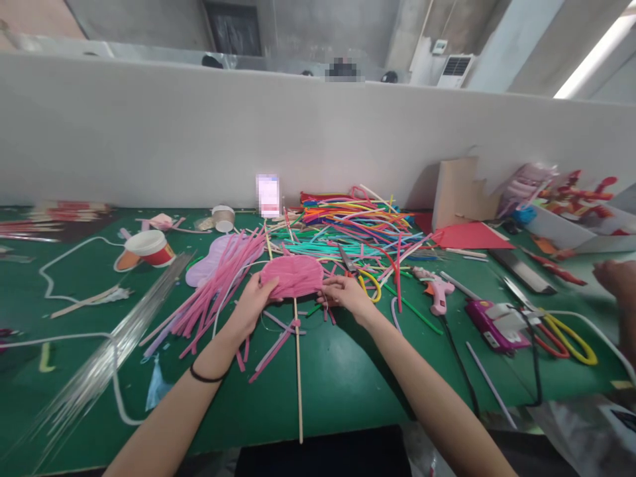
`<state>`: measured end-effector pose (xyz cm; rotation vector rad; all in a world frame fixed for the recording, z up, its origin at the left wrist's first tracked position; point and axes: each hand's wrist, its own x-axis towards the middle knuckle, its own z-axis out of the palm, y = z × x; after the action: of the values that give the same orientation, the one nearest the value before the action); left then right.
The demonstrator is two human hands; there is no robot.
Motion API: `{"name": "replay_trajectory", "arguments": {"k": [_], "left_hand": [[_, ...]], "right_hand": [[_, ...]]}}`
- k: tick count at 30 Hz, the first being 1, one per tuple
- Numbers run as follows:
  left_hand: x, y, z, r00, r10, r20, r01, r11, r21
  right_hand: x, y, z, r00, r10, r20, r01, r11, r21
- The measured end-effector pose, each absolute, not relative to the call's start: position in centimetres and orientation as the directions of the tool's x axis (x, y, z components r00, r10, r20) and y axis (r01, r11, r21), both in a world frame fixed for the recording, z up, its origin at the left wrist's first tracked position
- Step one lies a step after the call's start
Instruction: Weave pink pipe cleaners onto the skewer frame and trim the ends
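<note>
A pink fuzzy oval (pixel 292 275), seemingly made of pipe cleaners laid side by side, is held up above the table. My left hand (pixel 257 298) grips its left end, thumb across the front. At the right end my right hand (pixel 345 293) has its fingers pinched together against the edge; a thin wire seems to hang by the fingertips. Below the oval a thin wooden stick (pixel 299 371) runs toward me, with short pink and lilac pipe cleaners (pixel 275 348) crossing near its upper part. Loose pink pipe cleaners (pixel 218 291) lie left, partly over a lilac cloud-like shape (pixel 206 262).
Behind lies a heap of coloured pipe cleaners (pixel 348 225) with yellow-handled scissors (pixel 368 283). Rightward are a pink glue gun (pixel 440 293), a purple power strip (pixel 497 326), larger scissors (pixel 566 334) and another person's hand (pixel 613 281). Leftward are a paper cup (pixel 152 248) and wires (pixel 119 344).
</note>
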<state>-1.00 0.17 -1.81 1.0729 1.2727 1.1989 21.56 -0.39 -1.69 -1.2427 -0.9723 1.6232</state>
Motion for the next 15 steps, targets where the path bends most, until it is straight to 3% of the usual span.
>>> {"name": "replay_trajectory", "arguments": {"k": [7, 11, 15], "left_hand": [[-0.5, -0.4, -0.1, 0.142, 0.96, -0.242, -0.474, 0.281, 0.835], [-0.3, -0.7, 0.5, 0.174, 0.958, -0.23, -0.57, 0.288, 0.769], [-0.2, -1.2, 1.0, 0.179, 0.955, -0.236, -0.584, 0.296, 0.756]], "right_hand": [[21.9, -0.7, -1.5, -0.191, 0.928, -0.319, -0.397, -0.37, -0.84], [21.8, -0.8, -1.4, -0.219, 0.915, -0.338, -0.44, -0.402, -0.803], [21.4, -1.1, -0.8, -0.174, 0.942, -0.286, -0.463, -0.335, -0.821]]}}
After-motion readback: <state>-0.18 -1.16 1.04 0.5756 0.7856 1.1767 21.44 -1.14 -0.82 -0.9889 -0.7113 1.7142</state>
